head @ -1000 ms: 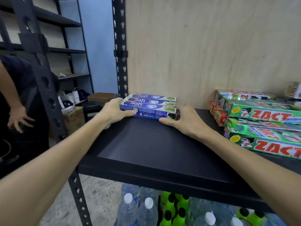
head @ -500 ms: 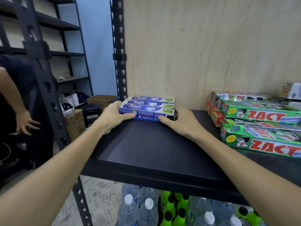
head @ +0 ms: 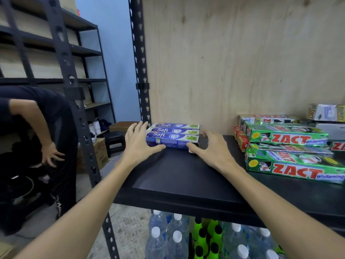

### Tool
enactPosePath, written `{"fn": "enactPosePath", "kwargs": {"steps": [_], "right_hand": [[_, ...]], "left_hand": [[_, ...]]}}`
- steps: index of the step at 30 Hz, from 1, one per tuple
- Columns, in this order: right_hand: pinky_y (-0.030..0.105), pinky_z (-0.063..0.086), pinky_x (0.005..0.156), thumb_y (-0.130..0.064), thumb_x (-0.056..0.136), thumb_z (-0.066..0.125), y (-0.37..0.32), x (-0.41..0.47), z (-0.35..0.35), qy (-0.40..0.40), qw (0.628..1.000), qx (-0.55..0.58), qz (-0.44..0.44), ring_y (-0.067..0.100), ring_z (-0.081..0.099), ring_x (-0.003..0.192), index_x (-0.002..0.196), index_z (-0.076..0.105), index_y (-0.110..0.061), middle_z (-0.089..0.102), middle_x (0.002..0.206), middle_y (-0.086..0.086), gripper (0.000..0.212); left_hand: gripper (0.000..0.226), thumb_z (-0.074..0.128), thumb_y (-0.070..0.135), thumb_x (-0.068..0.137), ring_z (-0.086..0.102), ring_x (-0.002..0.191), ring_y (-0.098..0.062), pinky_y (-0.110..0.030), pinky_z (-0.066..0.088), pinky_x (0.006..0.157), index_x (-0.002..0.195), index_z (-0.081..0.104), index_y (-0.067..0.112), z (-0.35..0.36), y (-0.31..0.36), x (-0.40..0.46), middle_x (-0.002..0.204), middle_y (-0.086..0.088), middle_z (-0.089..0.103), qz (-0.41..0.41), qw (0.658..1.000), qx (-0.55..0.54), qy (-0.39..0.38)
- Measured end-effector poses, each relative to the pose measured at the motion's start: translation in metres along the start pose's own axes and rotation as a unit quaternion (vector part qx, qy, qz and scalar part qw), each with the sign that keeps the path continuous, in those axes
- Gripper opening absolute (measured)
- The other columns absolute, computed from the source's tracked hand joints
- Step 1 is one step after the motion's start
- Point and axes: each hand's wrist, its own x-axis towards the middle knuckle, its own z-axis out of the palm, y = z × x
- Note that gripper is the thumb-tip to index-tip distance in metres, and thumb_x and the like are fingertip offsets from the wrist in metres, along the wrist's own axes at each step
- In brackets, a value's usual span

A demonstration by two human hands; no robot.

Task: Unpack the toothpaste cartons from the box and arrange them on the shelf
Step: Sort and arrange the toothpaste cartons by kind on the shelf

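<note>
Fingers [head: 139, 128] of the left hand [head: 138, 144] are spread and almost straight, lying against the left end of the Safi cartons [head: 172, 136], with the thumb at the lower front edge. Those of the right hand [head: 210, 149] are loosely curved around the right end, thumb low at the front corner; whether they truly squeeze or only touch, I cannot tell.

These blue cartons sit at 12 o'clock on the black shelf [head: 179, 176], at its back left corner, close to the wooden back panel [head: 233, 62]. At least three lie side by side, and a further layer seems to be under them. At 3 o'clock, well apart, lie the green ZACT cartons [head: 287, 144].

Such thin cardboard boxes are probably light and fairly stiff along their length, but the glossy print may let them slide on each other. I judge the best hold is on both short ends together, pressing gently inward, so the group stays one block; hard pressure could dent the end flaps.
</note>
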Motion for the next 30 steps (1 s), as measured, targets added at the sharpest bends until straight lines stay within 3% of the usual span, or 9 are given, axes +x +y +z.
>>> {"fn": "enactPosePath", "kwargs": {"steps": [3, 7, 10, 14, 18, 27, 30], "right_hand": [[0.041, 0.041, 0.104, -0.050, 0.083, 0.073, -0.003, -0.016, -0.008, 0.013, 1.000, 0.013, -0.009, 0.024, 0.048, 0.121, 0.129, 0.057, -0.020, 0.059, 0.122, 0.003, 0.057], [0.036, 0.044, 0.099, -0.044, 0.088, 0.071, -0.007, -0.044, -0.021, 0.031, 0.998, 0.024, -0.044, 0.020, 0.048, 0.114, 0.126, 0.055, -0.019, 0.052, 0.113, -0.002, 0.048], [0.031, 0.040, 0.104, -0.035, 0.089, 0.070, -0.003, -0.066, -0.039, 0.033, 0.997, 0.027, -0.062, 0.018, 0.048, 0.118, 0.141, 0.047, -0.015, 0.047, 0.123, -0.003, 0.061], [0.030, 0.040, 0.107, -0.033, 0.092, 0.067, 0.014, -0.092, -0.078, 0.048, 0.996, 0.035, -0.059, 0.012, 0.046, 0.123, 0.148, 0.040, -0.016, 0.045, 0.135, -0.004, 0.064], [0.029, 0.038, 0.108, -0.028, 0.093, 0.067, 0.052, -0.112, -0.132, 0.076, 0.995, 0.007, -0.062, 0.011, 0.044, 0.125, 0.145, 0.044, -0.019, 0.048, 0.135, -0.007, 0.058], [0.036, 0.044, 0.102, -0.032, 0.089, 0.070, 0.159, -0.126, -0.251, 0.154, 0.985, -0.070, 0.023, 0.018, 0.050, 0.116, 0.140, 0.050, -0.016, 0.055, 0.127, -0.001, 0.057], [0.040, 0.042, 0.106, -0.032, 0.090, 0.069, 0.186, -0.123, -0.276, 0.172, 0.980, -0.097, 0.037, 0.021, 0.049, 0.121, 0.142, 0.049, -0.013, 0.056, 0.131, 0.002, 0.058]], "left_hand": [[0.098, 0.057, 0.075, 0.073, 0.024, 0.142, -0.019, -0.039, 0.023, 0.119, 0.149, 0.041, 0.015, -0.003, 0.016, -0.018, 0.150, 0.001, 0.046, 0.063, 0.998, -0.010, 0.008], [0.085, 0.055, 0.068, 0.080, 0.026, 0.139, -0.016, -0.040, 0.030, 0.117, 0.147, 0.044, 0.017, -0.005, 0.044, -0.042, 0.146, 0.004, 0.049, 0.083, 0.995, -0.050, 0.004], [0.076, 0.066, 0.056, 0.087, 0.029, 0.140, -0.016, -0.040, 0.030, 0.117, 0.147, 0.045, 0.015, 0.000, 0.078, -0.060, 0.146, 0.003, 0.050, 0.088, 0.993, -0.080, -0.008], [0.062, 0.072, 0.043, 0.088, 0.037, 0.130, -0.012, -0.028, 0.033, 0.108, 0.142, 0.049, 0.020, 0.019, 0.139, -0.083, 0.136, 0.007, 0.054, 0.090, 0.984, -0.152, -0.012], [0.057, 0.073, 0.034, 0.089, 0.041, 0.127, -0.015, -0.035, 0.036, 0.110, 0.140, 0.050, 0.018, 0.045, 0.198, -0.095, 0.129, 0.005, 0.058, 0.098, 0.978, -0.182, 0.002], [0.053, 0.062, 0.044, 0.095, 0.035, 0.134, -0.014, -0.038, 0.031, 0.112, 0.142, 0.048, 0.024, 0.087, 0.318, -0.092, 0.139, 0.007, 0.052, 0.134, 0.980, -0.144, -0.005], [0.054, 0.060, 0.048, 0.094, 0.039, 0.136, -0.017, -0.038, 0.031, 0.112, 0.141, 0.050, 0.023, 0.101, 0.349, -0.081, 0.140, 0.006, 0.053, 0.148, 0.981, -0.124, -0.011]]}}
